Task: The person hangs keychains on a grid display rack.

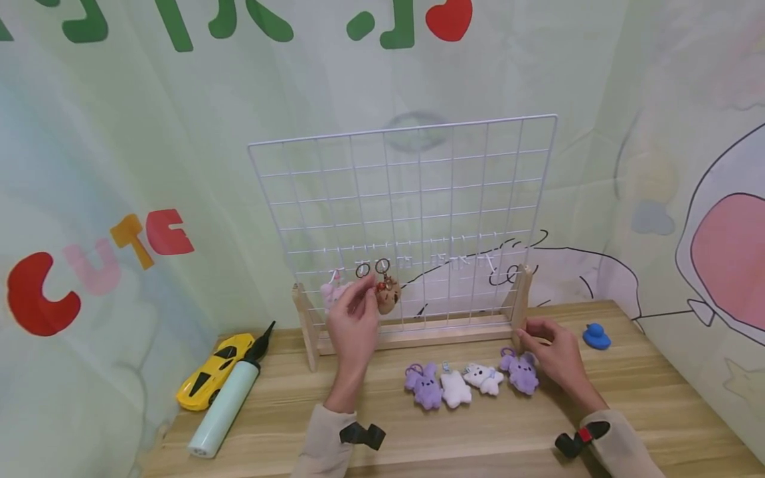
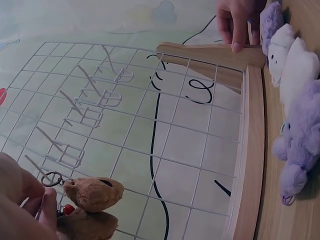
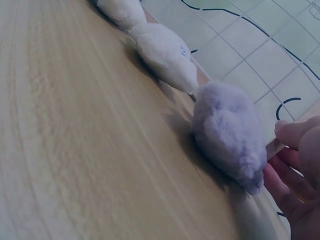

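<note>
A white wire grid rack (image 1: 418, 192) stands in a wooden base (image 1: 418, 336), with several small hooks on its lower rows. My left hand (image 1: 354, 325) is at its lower left, thumb and fingertips pinching a brown plush keychain (image 2: 87, 226) with a red bead. Beside it another brown plush keychain (image 2: 97, 192) hangs by a metal ring; a pink plush keychain (image 1: 331, 293) is partly behind the hand. My right hand (image 1: 552, 348) grips the base's right wooden foot (image 2: 210, 52) between thumb and fingers, close to a purple plush keychain (image 3: 227, 135).
In front of the rack lie another purple plush (image 1: 425, 388) and two white plushes, one (image 1: 456, 389) beside the other (image 1: 484, 379). A yellow toy car (image 1: 218, 372) and a pale green cylinder with a black nozzle (image 1: 226, 408) lie left. A blue rubber duck (image 1: 596, 336) sits right.
</note>
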Motion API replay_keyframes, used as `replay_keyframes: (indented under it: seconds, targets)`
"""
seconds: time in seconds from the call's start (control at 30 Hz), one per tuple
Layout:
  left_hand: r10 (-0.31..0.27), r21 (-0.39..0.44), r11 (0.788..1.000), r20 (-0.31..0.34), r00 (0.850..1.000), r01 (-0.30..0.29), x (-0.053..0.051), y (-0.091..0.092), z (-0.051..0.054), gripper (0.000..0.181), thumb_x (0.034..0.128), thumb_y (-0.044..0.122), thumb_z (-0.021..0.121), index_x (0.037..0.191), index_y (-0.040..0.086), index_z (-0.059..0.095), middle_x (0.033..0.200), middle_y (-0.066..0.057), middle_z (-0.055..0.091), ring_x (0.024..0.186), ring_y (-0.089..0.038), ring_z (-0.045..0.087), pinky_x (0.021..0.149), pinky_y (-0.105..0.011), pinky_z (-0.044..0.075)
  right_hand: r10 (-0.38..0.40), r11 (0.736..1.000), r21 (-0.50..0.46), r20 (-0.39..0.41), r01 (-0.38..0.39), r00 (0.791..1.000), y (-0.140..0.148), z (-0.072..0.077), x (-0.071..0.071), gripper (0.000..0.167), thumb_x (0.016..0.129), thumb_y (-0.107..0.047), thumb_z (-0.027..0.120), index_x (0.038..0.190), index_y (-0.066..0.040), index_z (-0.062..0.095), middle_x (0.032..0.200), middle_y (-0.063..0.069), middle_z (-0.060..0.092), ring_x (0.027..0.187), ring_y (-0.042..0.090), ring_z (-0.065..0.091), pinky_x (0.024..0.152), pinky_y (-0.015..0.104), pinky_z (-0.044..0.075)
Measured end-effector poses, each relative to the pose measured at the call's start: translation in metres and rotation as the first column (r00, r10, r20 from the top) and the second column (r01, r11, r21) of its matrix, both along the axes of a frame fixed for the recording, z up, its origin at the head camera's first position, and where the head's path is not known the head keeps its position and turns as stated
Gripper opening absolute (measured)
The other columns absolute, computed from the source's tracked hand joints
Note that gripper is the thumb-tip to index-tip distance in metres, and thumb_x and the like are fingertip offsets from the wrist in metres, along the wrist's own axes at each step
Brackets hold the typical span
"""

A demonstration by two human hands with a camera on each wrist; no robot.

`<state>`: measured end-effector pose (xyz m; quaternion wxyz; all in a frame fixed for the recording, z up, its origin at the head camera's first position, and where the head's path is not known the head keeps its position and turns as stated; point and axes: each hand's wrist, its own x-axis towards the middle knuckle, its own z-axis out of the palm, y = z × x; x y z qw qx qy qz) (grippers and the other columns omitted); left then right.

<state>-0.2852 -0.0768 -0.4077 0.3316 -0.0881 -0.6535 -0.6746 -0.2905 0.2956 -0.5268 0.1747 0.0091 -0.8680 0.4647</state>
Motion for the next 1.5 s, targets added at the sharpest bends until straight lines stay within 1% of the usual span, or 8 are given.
replay_keyframes:
  seconds: [0.27, 0.43, 0.57, 0.67, 0.93, 1.27, 1.37, 1.5]
  targets:
    - [-0.123, -0.034, 0.992, 0.060, 0.991, 0.125, 0.015, -0.004, -0.009, 0.021, 0.0983, -0.011, 0.067, 0.111, -0.002, 0.081, 0.109, -0.022, 0.080, 0.099, -0.030, 0.079, 0.092, -0.026, 0.065, -0.020, 1.000, 0.003, 0.000, 0.020, 1.000, 0.003, -0.001, 0.000, 0.036, 0.103, -0.033, 0.077, 0.124, -0.003, 0.072, 0.122, 0.019, 0.077, 0.102, -0.002, 0.067, 0.095, 0.034, 0.065]
    - [-0.197, -0.175, 0.956, 0.213, 0.957, 0.236, 0.022, -0.004, -0.027, 0.019, 0.1003, -0.006, 0.068, 0.111, 0.002, 0.082, 0.106, -0.016, 0.082, 0.096, -0.025, 0.079, 0.086, -0.022, 0.065, -0.013, 1.000, -0.007, -0.016, 0.013, 1.000, 0.006, -0.004, -0.001, 0.034, 0.102, -0.031, 0.078, 0.122, -0.003, 0.073, 0.120, 0.019, 0.078, 0.096, -0.016, 0.060, 0.087, 0.010, 0.058]
    - [-0.269, -0.349, 0.853, 0.342, 0.900, 0.388, 0.024, -0.001, -0.045, 0.018, 0.1029, 0.000, 0.068, 0.113, 0.005, 0.082, 0.107, -0.011, 0.083, 0.095, -0.018, 0.079, 0.084, -0.020, 0.063, -0.019, 1.000, -0.024, -0.034, 0.018, 0.999, 0.007, -0.006, -0.001, 0.031, 0.102, -0.027, 0.079, 0.120, -0.003, 0.075, 0.117, 0.019, 0.079, 0.093, -0.016, 0.062, 0.084, 0.003, 0.051]
    - [-0.301, -0.437, 0.778, 0.371, 0.879, 0.451, 0.021, 0.001, -0.058, 0.019, 0.1035, 0.001, 0.066, 0.115, 0.003, 0.081, 0.109, -0.011, 0.083, 0.098, -0.019, 0.079, 0.087, -0.022, 0.064, -0.013, 0.999, -0.039, -0.039, 0.012, 0.999, 0.008, -0.007, -0.002, 0.031, 0.101, -0.026, 0.080, 0.119, -0.001, 0.075, 0.116, 0.021, 0.079, 0.093, -0.016, 0.062, 0.083, 0.002, 0.052]
    - [-0.243, -0.586, 0.669, 0.410, 0.879, 0.457, 0.013, -0.002, -0.085, 0.019, 0.1004, -0.004, 0.069, 0.113, 0.002, 0.081, 0.115, -0.011, 0.083, 0.103, -0.023, 0.078, 0.090, -0.028, 0.065, -0.011, 0.999, -0.051, -0.012, 0.011, 1.000, 0.008, -0.006, 0.000, 0.036, 0.101, -0.031, 0.079, 0.122, -0.002, 0.075, 0.120, 0.021, 0.079, 0.095, -0.016, 0.062, 0.084, 0.002, 0.051]
    - [-0.261, -0.795, 0.353, 0.423, 0.868, 0.494, 0.016, -0.010, -0.093, 0.040, 0.0962, -0.013, 0.063, 0.127, 0.008, 0.078, 0.135, -0.011, 0.076, 0.132, -0.031, 0.069, 0.117, -0.050, 0.052, -0.004, 0.999, -0.042, 0.004, 0.005, 1.000, 0.006, -0.004, 0.002, 0.037, 0.101, -0.033, 0.079, 0.123, -0.003, 0.075, 0.122, 0.021, 0.078, 0.097, -0.016, 0.061, 0.085, 0.000, 0.049]
    - [-0.251, -0.810, 0.324, 0.425, 0.870, 0.489, 0.017, -0.010, -0.095, 0.042, 0.0935, -0.014, 0.065, 0.127, 0.008, 0.077, 0.134, -0.010, 0.077, 0.131, -0.030, 0.069, 0.117, -0.049, 0.053, -0.004, 0.999, -0.039, 0.003, 0.004, 1.000, 0.004, -0.004, 0.001, 0.037, 0.101, -0.033, 0.079, 0.122, -0.002, 0.075, 0.121, 0.021, 0.078, 0.096, -0.017, 0.061, 0.085, 0.001, 0.050]
    - [-0.244, -0.799, 0.351, 0.425, 0.872, 0.488, 0.017, -0.010, -0.095, 0.037, 0.0929, -0.012, 0.069, 0.125, 0.004, 0.077, 0.128, -0.011, 0.078, 0.124, -0.029, 0.072, 0.111, -0.044, 0.058, -0.004, 0.999, -0.036, 0.016, 0.005, 1.000, 0.003, -0.002, 0.001, 0.038, 0.102, -0.034, 0.078, 0.123, -0.002, 0.075, 0.122, 0.021, 0.078, 0.096, -0.018, 0.060, 0.085, 0.002, 0.050]
